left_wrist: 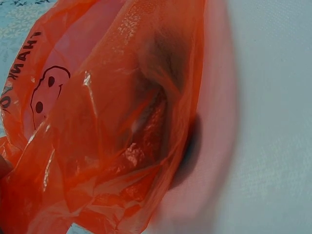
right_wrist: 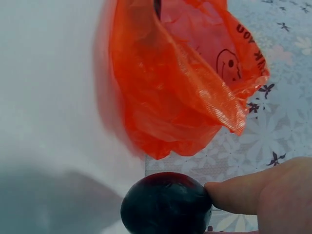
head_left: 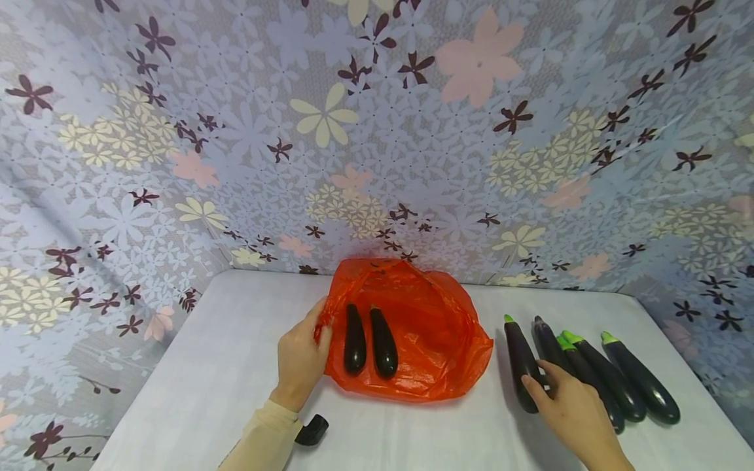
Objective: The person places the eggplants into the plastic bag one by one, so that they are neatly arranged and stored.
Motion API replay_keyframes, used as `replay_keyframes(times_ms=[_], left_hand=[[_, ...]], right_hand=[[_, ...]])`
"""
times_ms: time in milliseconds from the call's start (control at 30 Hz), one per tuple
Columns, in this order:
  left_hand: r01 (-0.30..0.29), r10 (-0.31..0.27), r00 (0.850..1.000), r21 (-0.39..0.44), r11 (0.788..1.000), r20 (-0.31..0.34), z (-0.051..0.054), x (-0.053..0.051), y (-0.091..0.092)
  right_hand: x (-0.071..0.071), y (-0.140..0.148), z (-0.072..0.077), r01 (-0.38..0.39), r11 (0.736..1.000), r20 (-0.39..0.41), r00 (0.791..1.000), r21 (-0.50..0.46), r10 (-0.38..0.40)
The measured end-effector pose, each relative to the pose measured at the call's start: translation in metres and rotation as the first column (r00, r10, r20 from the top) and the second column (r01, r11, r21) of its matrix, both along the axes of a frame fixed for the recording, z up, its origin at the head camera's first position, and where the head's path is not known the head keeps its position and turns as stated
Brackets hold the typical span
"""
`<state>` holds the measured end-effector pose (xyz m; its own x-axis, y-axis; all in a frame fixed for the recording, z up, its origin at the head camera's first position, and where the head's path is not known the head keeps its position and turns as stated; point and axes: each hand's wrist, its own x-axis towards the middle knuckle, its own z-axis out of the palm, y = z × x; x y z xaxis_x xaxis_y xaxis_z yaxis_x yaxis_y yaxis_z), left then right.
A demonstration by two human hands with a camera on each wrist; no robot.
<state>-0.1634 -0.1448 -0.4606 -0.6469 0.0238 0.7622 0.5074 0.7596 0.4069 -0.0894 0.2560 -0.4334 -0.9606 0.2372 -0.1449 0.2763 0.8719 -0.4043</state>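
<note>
An open red plastic bag lies in the middle of the white table, with two dark eggplants inside. At its left edge, my left hand grips the bag's rim; its fingertips are partly hidden by the plastic. To the right of the bag, my right hand holds an eggplant with a green stem between thumb and fingers. In the right wrist view that eggplant's rounded end shows, thumb against it. Several more eggplants lie beside it, partly behind the hand.
A small black object lies near my left forearm, partly covered by the sleeve. Behind the white table stands flower-patterned covering, which also runs along both sides. Printed lettering and a smiling face mark the bag.
</note>
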Motion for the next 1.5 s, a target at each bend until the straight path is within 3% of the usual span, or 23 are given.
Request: replay_keyframes(times_ms=[467,1133,1500], left_hand=[[0.006,-0.006,1.000,-0.007,1.000,-0.019,0.000,-0.001,-0.001],[-0.001,0.001,1.000,-0.004,1.000,0.008,0.000,0.001,-0.002],[0.000,0.000,1.000,-0.005,1.000,0.001,0.000,0.002,-0.003]], right_hand=[[0.017,-0.010,0.018,0.029,0.999,-0.075,0.997,-0.035,-0.031],[0.035,-0.024,0.032,0.072,0.986,-0.074,0.994,-0.148,-0.083],[0.046,-0.035,0.038,0.057,0.981,-0.127,0.989,-0.183,-0.081]])
